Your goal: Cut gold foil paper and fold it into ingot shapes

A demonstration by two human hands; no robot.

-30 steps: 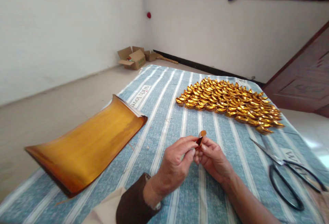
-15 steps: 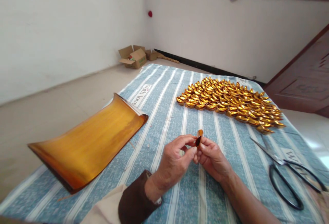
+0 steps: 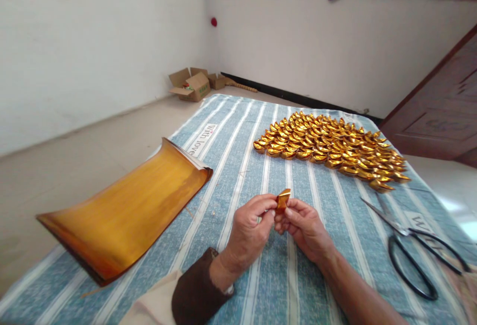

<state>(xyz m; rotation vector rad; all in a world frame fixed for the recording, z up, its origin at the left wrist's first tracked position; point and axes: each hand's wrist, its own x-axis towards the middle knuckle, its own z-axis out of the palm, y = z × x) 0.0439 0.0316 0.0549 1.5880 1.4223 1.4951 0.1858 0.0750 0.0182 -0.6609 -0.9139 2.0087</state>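
Note:
A small folded piece of gold foil paper (image 3: pixel 283 201) is held up between my two hands, above the striped cloth. My left hand (image 3: pixel 250 230) pinches its left side between thumb and fingers. On the right side, my right hand (image 3: pixel 305 225) grips it with the thumb in front and the other fingers curled behind. Its lower part is hidden by my fingers. Beyond my hands lie rows of folded gold paper ingots (image 3: pixel 331 146), packed close together. To the left rests a stack of gold paper sheets (image 3: pixel 126 210), curled up at the ends.
Black-handled scissors (image 3: pixel 404 235) lie partly open at the right. A blue and white striped cloth (image 3: pixel 231 156) covers the table. On the floor behind stands an open cardboard box (image 3: pixel 192 86), near the wall. A dark red wooden panel (image 3: pixel 439 106) leans into view at the far right.
The folded gold paper has been turned, so a flat shiny side now shows instead of the dark opening. Both hands still hold it, with the fingers slightly shifted.

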